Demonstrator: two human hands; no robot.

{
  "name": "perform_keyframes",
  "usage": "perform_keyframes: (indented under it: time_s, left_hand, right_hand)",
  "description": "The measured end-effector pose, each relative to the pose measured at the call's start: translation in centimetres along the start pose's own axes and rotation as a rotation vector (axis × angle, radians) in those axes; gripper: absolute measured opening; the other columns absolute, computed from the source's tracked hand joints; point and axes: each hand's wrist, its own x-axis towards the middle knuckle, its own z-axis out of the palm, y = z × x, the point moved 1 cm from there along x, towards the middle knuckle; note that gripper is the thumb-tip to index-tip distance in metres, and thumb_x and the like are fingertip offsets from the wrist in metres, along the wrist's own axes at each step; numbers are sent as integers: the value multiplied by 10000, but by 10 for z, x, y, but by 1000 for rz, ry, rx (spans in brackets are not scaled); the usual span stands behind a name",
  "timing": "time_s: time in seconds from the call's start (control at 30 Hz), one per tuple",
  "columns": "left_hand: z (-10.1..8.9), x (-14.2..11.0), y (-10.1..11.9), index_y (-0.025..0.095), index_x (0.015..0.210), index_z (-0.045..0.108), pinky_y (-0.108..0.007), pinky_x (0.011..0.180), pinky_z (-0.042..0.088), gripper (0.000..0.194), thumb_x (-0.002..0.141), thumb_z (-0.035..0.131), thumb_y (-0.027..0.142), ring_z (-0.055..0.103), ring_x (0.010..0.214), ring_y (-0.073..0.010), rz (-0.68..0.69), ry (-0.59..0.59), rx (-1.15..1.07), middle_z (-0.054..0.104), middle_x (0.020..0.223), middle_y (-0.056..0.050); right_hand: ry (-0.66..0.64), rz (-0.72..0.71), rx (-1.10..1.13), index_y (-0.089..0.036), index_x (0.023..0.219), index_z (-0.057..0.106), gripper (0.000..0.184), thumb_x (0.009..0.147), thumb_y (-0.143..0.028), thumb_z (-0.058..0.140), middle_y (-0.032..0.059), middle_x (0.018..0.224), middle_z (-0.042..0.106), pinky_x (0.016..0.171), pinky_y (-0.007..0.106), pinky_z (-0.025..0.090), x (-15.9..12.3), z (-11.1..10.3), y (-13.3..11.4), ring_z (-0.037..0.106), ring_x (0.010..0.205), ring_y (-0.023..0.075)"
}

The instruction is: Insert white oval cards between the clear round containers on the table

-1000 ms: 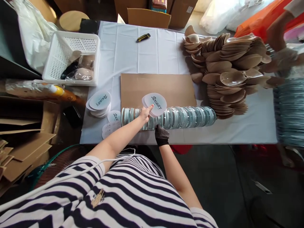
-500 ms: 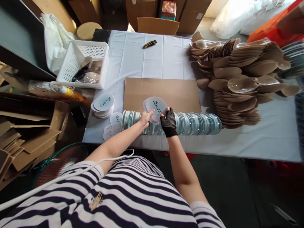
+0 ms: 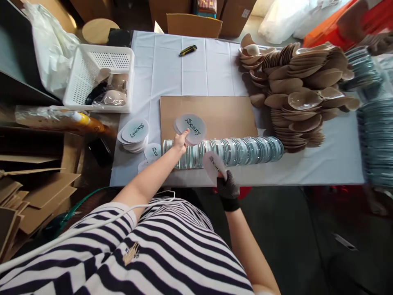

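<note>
My left hand (image 3: pixel 180 143) is bare and pinches a small stack of round white printed cards (image 3: pixel 193 128) marked "beaury", held over the cardboard sheet (image 3: pixel 211 112). In my right hand (image 3: pixel 227 186), which wears a black fingerless glove, is a single round printed card (image 3: pixel 213 166), tilted near the table's front edge. Between and behind the hands lies a long row of clear round plastic cases (image 3: pixel 242 150) standing on edge. More round cards (image 3: pixel 135 133) are piled left of the cardboard, with others partly hidden by my left forearm.
Stacks of beige cups (image 3: pixel 303 90) fill the table's right side. A white basket (image 3: pixel 130 82) with bagged items stands at the back left. A yellow-black box cutter (image 3: pixel 188 50) lies at the back. More clear cases (image 3: pixel 374 135) are at the far right, near another person's hand (image 3: pixel 379 43).
My right hand has drawn one card away from the stack, toward me and to the right. My left hand with the remaining stack has shifted left. Another person's hand has appeared at the far right.
</note>
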Motion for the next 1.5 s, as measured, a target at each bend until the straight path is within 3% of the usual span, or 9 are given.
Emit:
perform_keyframes:
  time_s: [0.13, 0.27, 0.4, 0.57, 0.83, 1.07, 1.17, 1.33, 1.5]
  left_hand:
    - [-7, 8, -4, 133, 1173, 691, -436, 1028, 545, 314, 865, 699, 78, 751, 905, -194, -46, 4, 1, 783, 941, -83]
    - [-9, 7, -7, 126, 1159, 699, -442, 1022, 550, 345, 821, 763, 101, 750, 959, -218, -64, -20, 26, 781, 999, -104]
    - [-8, 8, -7, 117, 1119, 708, -441, 1017, 553, 310, 816, 770, 105, 746, 981, -225, -49, -13, 43, 776, 1028, -115]
    - [-7, 9, -7, 115, 1045, 713, -447, 1019, 549, 219, 833, 728, 64, 748, 942, -214, -48, 22, 59, 782, 935, -87]
    - [-8, 1, -5, 130, 1079, 706, -436, 1044, 536, 272, 815, 762, 100, 732, 1033, -230, -68, -7, 78, 780, 999, -97]
    - [-9, 2, -10, 139, 1094, 702, -436, 1051, 529, 300, 804, 775, 125, 718, 1068, -230, 23, -10, 104, 778, 1031, -87]
    - [-7, 2, -12, 127, 1018, 712, -430, 1045, 530, 251, 780, 790, 124, 722, 1047, -231, 45, 10, 116, 783, 975, -81]
    - [-6, -18, -9, 124, 944, 721, -447, 1027, 538, 207, 754, 801, 108, 731, 1012, -246, 26, -53, 104, 779, 876, -64]
    - [-16, -40, 4, 119, 882, 729, -459, 1081, 493, 101, 809, 724, 49, 707, 1096, -285, 0, -84, 117, 775, 880, -91]
  right_hand:
    - [-287, -54, -163, -169, 1194, 682, 372, 935, -316, 460, 99, 892, 736, 641, 239, 391, -47, 26, -13, 646, 738, 176]
    - [-427, 21, -236, -201, 1269, 609, 357, 987, -304, 417, 89, 1004, 736, 660, 253, 345, -14, 52, -56, 655, 826, 181]
    - [-522, 144, -230, -205, 1233, 562, 332, 1004, -391, 409, 79, 985, 730, 650, 267, 316, 11, 48, -79, 660, 820, 200]
    - [-507, 193, -159, -184, 1131, 589, 255, 1010, -317, 409, 80, 1010, 716, 672, 256, 326, 3, 46, -75, 655, 851, 182]
    - [-526, 181, -16, -147, 1068, 636, 253, 1002, -250, 415, 138, 939, 688, 778, 289, 406, 20, 89, -75, 648, 890, 205]
    - [-712, 243, 429, -192, 1110, 627, 279, 935, -303, 439, 26, 710, 640, 590, 229, 486, 28, 84, -70, 621, 645, 148]
    - [-628, 260, 493, -165, 1130, 632, 357, 943, -392, 428, 84, 811, 686, 675, 275, 532, 53, 68, -68, 659, 784, 189]
    - [-120, 30, 370, -120, 1450, 443, 572, 946, -388, 399, 185, 1463, 509, 1143, 425, 394, 99, 41, -84, 482, 1361, 241]
    - [-77, -323, 150, -132, 1384, 545, 501, 934, -289, 389, 149, 1508, 474, 1169, 433, 366, 90, 45, -128, 413, 1420, 250]
